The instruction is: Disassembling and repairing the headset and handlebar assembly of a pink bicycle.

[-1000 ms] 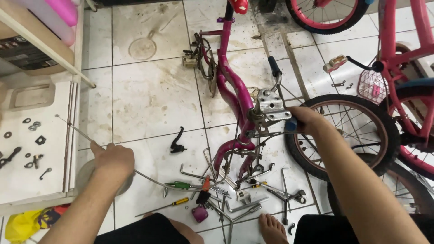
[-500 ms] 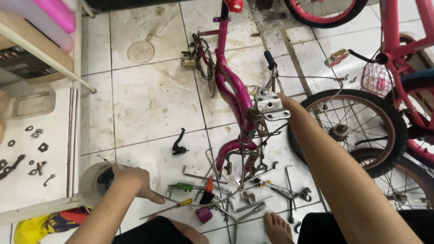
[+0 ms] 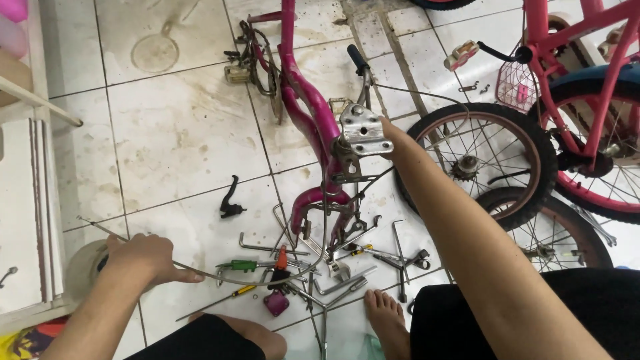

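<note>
The right hand is hidden behind the pink bike frame, so its grip is unclear, while the left hand pinches a thin wire.

light: bright, even, diffuse | shadows: soft, faint under the bike frame and tools | glare: mild sheen on the floor tiles toward 11 o'clock | focus: sharp centre, right forearm at 4 o'clock slightly soft | edges: wide-angle stretch

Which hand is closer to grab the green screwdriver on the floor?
Left, probably. The left hand rests low on the tiles holding a thin cable, just beside the green screwdriver. The right hand is up at the pink bike frame, farther away.
</note>
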